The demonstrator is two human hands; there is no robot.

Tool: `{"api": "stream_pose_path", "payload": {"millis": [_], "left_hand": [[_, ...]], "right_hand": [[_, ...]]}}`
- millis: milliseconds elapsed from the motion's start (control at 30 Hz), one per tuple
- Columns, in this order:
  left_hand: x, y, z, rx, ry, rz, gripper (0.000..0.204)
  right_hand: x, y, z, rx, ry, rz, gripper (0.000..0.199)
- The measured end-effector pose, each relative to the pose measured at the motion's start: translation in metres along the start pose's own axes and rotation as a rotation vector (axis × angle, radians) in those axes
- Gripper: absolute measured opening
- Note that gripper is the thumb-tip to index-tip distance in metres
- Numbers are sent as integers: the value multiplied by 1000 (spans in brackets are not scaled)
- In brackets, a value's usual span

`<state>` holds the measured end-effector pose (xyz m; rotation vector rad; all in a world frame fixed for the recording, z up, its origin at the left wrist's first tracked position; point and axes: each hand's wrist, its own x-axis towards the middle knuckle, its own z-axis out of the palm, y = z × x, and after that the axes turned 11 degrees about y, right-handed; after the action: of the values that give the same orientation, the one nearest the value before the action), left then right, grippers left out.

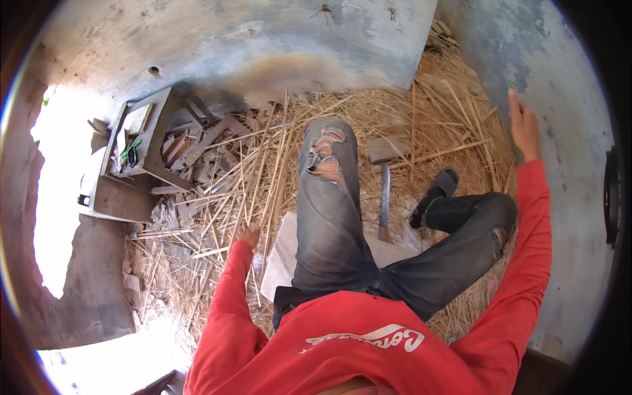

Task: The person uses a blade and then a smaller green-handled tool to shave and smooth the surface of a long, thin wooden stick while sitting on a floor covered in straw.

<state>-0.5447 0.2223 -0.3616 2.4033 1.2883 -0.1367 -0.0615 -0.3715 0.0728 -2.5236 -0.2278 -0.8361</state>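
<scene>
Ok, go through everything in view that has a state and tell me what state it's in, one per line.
Left hand: empty, down in the straw.
Right hand: raised, open against the wall.
Hammer: lying flat on the straw, untouched.
Wooden frame: tipped over beside scrap wood.
Sandal: on the foot.
Jeans: torn at the knee.

The left hand (249, 235) presses down among loose dry straw (263, 164) spread on the floor beside a pale flat slab (283, 253). The right hand (525, 128) lies flat against the grey plastered wall (566, 164), fingers pointing up.
</scene>
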Motion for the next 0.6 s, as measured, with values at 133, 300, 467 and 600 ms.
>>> {"api": "stream_pose_path", "payload": {"millis": [133, 300, 467, 600], "left_hand": [[-38, -33, 24, -24, -125, -56, 89], [-67, 8, 29, -52, -120, -48, 76], [-53, 23, 25, -317, 148, 182, 70], [-45, 46, 13, -309, 272, 257, 61]], "right_hand": [[-25, -38, -2, 44, -158, -39, 63], [-68, -63, 30, -11, -510, -62, 64], [-79, -106, 7, 287, -343, -204, 62], [-66, -157, -68, 969, -116, -141, 48]]}}
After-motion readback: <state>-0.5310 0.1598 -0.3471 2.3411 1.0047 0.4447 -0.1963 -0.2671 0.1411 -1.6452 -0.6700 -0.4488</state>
